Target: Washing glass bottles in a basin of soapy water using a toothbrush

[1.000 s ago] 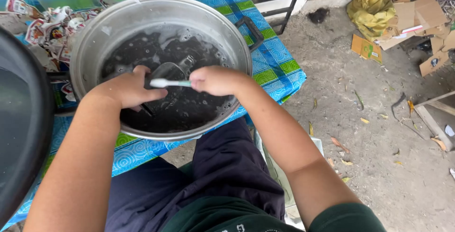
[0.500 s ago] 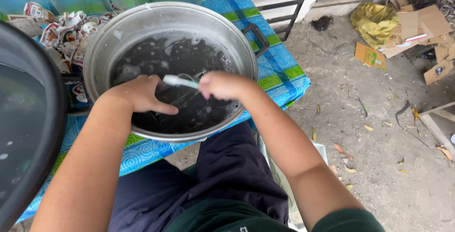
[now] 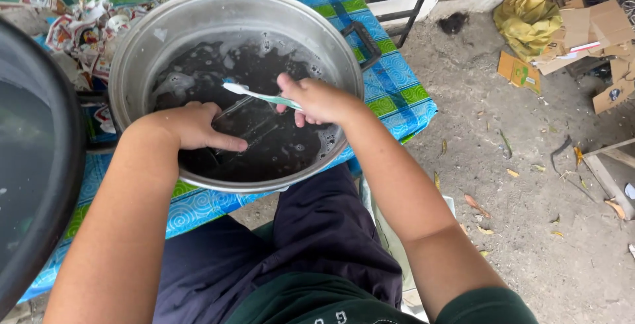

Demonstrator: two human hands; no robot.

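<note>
Head view: right hand (image 3: pixel 322 101) grips toothbrush (image 3: pixel 254 95), now raised above dark water; left hand (image 3: pixel 193 125), fingers curled, stays on submerged item in pot (image 3: pixel 142 46), suggesting scrubbing pauses.

1. One view only, from a camera on the person's head, tilted steeply down and forward over their own lap and forearms
2. It sits close above the metal basin (image 3: pixel 198 19) at the near edge of the blue-green cloth (image 3: pixel 397 92)
3. The frame's right half takes in the dirt ground (image 3: pixel 529 198) beyond the cloth's right corner
</note>
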